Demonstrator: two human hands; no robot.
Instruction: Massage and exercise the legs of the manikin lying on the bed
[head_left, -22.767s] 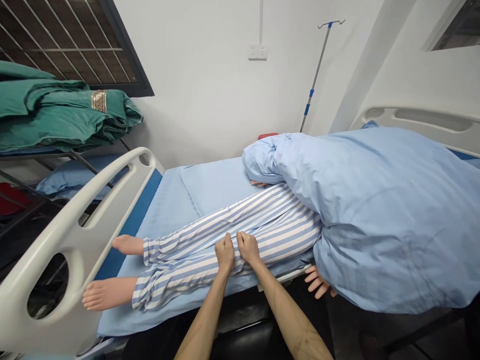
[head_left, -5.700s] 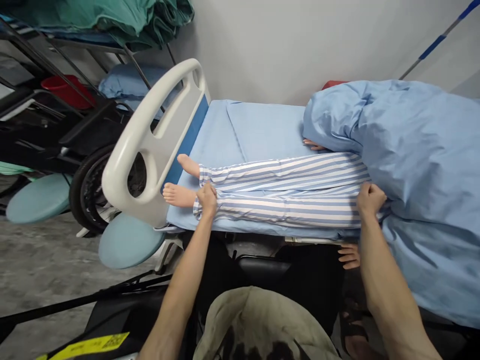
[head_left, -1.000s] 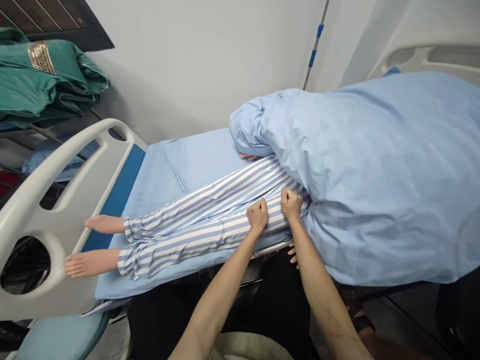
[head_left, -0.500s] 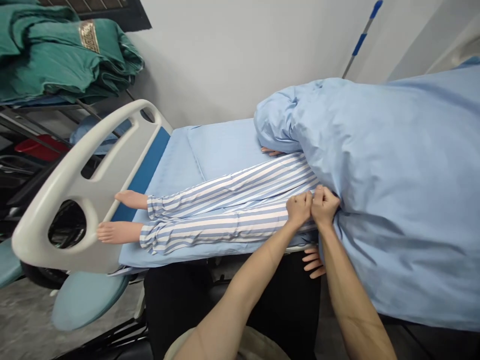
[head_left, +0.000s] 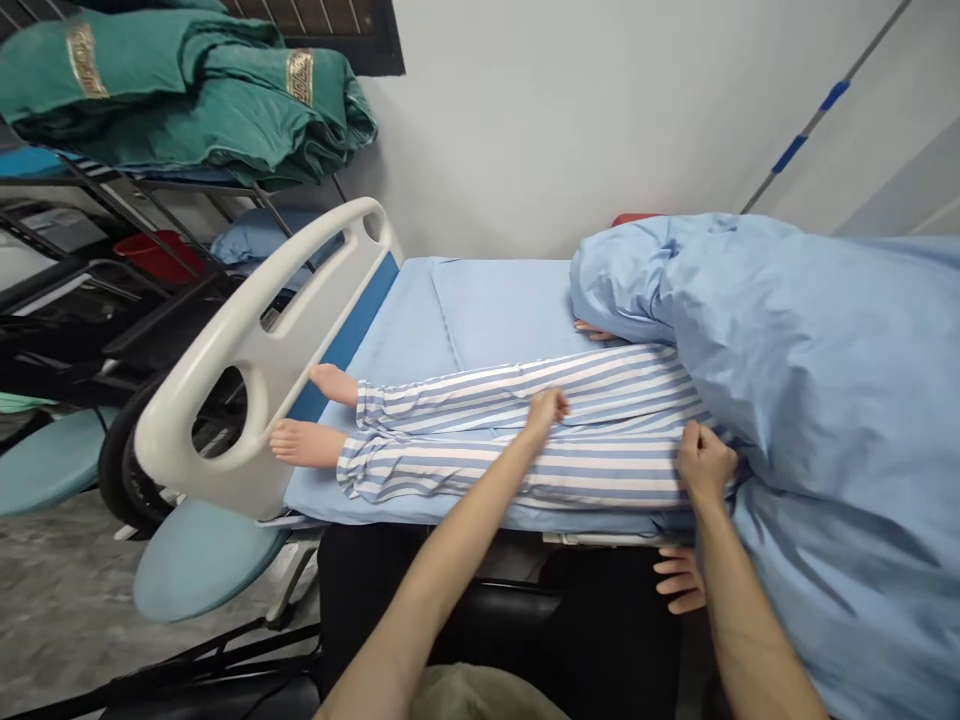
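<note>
1. Blue-and-white striped cloth trousers (head_left: 480, 470) lie across the middle of the frame, over a pair of smooth, doll-like legs; the two bare feet (head_left: 307, 444) point left.
2. The left hand (head_left: 548, 408) is at the centre of the frame, over the trousers. Its grip looks narrow, with the fingers curled inward, but the hand is slightly blurred; I cannot tell how far it is closed, or whether it touches or pinches the cloth.
3. The right hand (head_left: 706, 460) is right of centre, at the upper end of the nearer trouser leg, just beside the quilt. Its grip is closed into a fist; I cannot tell whether any cloth is held inside.
4. A puffy light-blue fabric quilt (head_left: 832, 370) fills the right side and covers the upper part of the figure. Fingers of a doll-like hand (head_left: 681, 580) show below its edge at lower right; more fingertips show beneath its upper-left end.
5. A light-blue bed sheet (head_left: 502, 300) lies under the legs. The white plastic footboard (head_left: 187, 400), with a blue panel, stands left of the feet.
6. Folded green cloth (head_left: 240, 110) sits on a metal rack at upper left.
</note>
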